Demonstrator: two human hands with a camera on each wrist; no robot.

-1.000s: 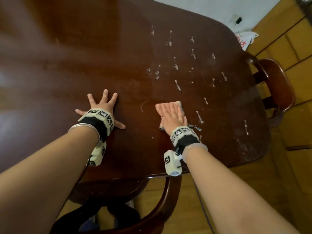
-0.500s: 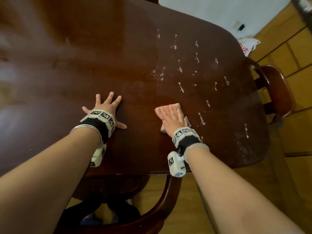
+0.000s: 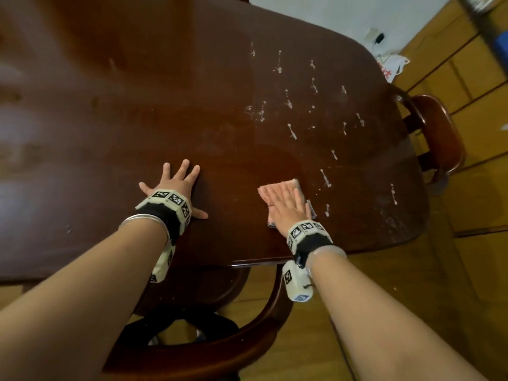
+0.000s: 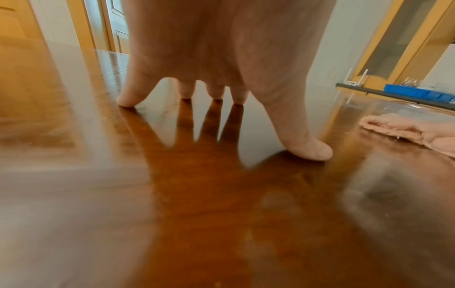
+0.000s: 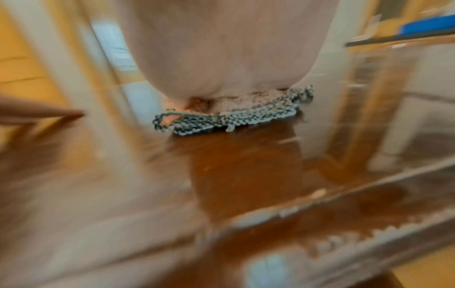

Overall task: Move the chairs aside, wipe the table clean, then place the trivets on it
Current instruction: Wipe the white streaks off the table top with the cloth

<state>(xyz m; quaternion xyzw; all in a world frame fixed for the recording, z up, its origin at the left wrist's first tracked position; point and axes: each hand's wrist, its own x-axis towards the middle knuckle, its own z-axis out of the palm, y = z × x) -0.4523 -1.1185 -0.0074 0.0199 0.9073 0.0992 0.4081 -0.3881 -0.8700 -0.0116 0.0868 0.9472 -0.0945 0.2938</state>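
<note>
Right wrist view blurred. Left hand [image 3: 176, 185], fingers spread, fingertips [image 4: 125, 100] on the worktop [image 3: 137, 105]; right hand [image 3: 288, 207] flat, pressing pink cloth [image 3: 283, 187] near white smears [image 3: 325, 178].

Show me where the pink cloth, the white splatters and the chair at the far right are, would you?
pink cloth [image 3: 286, 185], head view, on the far edge beyond the fingertips.
white splatters [image 3: 325, 178], head view, on one streak right of the cloth.
chair [image 3: 445, 133], head view, on its curved wooden back.

The right hand [image 5: 221, 48] presses a cloth [image 5: 236, 111] flat on the blurred table [image 5: 246, 165].
</note>
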